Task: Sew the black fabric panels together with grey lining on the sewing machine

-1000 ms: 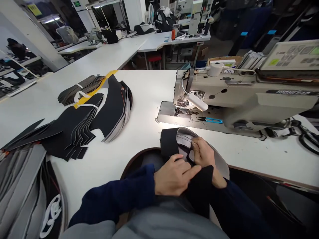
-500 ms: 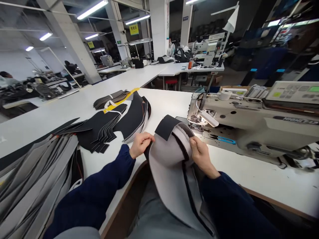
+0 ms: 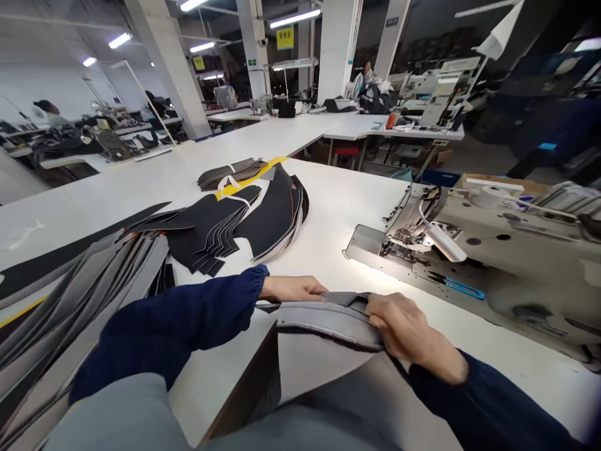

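Both my hands hold one grey fabric piece (image 3: 323, 319) with a dark edge, lying folded at the near edge of the white table (image 3: 338, 207). My left hand (image 3: 293, 289) grips its left end, fingers closed on it. At the right end my right hand (image 3: 406, 326) presses down over the fold with its fingers curled. The piece hangs off the table toward my lap. The sewing machine (image 3: 493, 250) stands to the right, its needle area (image 3: 406, 235) lit and a short way beyond my hands.
Stacks of black cut fabric pieces (image 3: 235, 219) lie on the table's middle, one with a yellow strip (image 3: 244, 178). Grey and black pieces (image 3: 79, 294) are piled at the left. Blue-handled snips (image 3: 462, 288) rest on the machine bed. Other tables, machines and people are far behind.
The fabric piece, held up and curved between my hands before, now lies flattened and folded at the table edge. My view has swung left and up, and the machine sits further right.
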`<state>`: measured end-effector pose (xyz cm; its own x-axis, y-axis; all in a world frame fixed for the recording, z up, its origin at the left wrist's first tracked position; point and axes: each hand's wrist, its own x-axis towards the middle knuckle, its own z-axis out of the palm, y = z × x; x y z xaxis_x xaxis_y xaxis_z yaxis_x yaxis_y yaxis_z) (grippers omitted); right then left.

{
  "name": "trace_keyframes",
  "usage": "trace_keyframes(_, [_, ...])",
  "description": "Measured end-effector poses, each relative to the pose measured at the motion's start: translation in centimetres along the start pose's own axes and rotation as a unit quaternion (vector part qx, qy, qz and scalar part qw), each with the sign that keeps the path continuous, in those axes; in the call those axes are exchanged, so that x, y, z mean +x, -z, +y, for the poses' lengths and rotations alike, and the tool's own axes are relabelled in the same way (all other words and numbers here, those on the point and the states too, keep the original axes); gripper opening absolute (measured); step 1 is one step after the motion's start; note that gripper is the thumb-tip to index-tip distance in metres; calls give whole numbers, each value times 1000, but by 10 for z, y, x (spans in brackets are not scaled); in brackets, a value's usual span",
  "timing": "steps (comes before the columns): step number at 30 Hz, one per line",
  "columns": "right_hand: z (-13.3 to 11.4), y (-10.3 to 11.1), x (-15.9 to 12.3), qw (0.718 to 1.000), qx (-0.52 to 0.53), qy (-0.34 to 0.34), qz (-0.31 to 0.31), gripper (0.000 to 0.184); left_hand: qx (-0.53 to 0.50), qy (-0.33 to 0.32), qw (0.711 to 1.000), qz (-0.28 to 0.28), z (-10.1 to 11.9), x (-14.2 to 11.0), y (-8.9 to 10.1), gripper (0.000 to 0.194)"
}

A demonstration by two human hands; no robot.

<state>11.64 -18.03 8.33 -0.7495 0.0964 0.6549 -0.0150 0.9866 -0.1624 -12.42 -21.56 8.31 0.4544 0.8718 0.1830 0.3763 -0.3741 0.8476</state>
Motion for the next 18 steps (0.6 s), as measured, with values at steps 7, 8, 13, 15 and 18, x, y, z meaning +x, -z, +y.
trace_keyframes(7, [-40,-71,43,967,9,174,-184,37,-25,-112,988,-99,4,18,-3,45])
trace_keyframes(8, [-47,-83,49,961,7,205,-187,33,-47,-138,982,-119,1,24,-11,45])
trace_keyframes(13, [-69,-107,66,938,27,298,-176,14,-6,-69,986,-149,-29,47,-56,23])
trace_keyframes(15, [-65,-91,74,941,19,312,-129,11,-8,56,996,-75,-36,51,-43,29])
trace_keyframes(18, [-37,-48,88,951,-18,306,-48,14,-75,194,973,97,-30,47,27,34])
